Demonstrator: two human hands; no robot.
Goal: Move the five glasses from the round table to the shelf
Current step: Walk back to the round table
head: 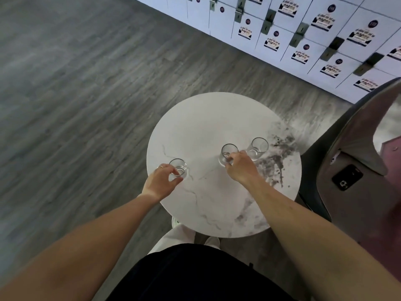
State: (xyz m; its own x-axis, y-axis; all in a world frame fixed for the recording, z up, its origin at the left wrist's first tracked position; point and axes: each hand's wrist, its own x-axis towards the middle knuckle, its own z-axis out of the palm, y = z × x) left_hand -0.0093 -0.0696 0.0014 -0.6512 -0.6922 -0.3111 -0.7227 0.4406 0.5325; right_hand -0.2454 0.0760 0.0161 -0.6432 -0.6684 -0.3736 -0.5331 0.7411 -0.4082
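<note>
Round table (pixel 217 118), white marble pattern with grey veining, darker mottling on its right side. Three glasses stand on it, all upright and clear; whether they hold anything I cannot tell. The far half of the top is bare, and so is the near edge toward the person. To the left, open grey wood floor (pixel 76 94) runs wide around the table. To the right, a dark chair (pixel 347 170) sits just beside the table rim, with a phone (pixel 347 177) lying on its seat. Beyond the table a bank of white lockers (pixel 314 40) runs along the floor's far edge, well apart from the table. Left hand (pixel 161 182): fingers and thumb curled round the left glass (pixel 178 167), which stands near the table's left edge; a ring shows on one finger. Grip is on the glass's near side and wall, base apparently on the top. Right hand (pixel 240 167): fingers curled round the near side of the middle glass (pixel 228 154), gripping it low on the wall. The right glass (pixel 258 148) stands just beside the right hand, untouched as far as can be seen, close to the dark mottled patch. Middle and right glass are near each other but apart. The person stands at the table's near edge, dark clothing at the bottom of view.
</note>
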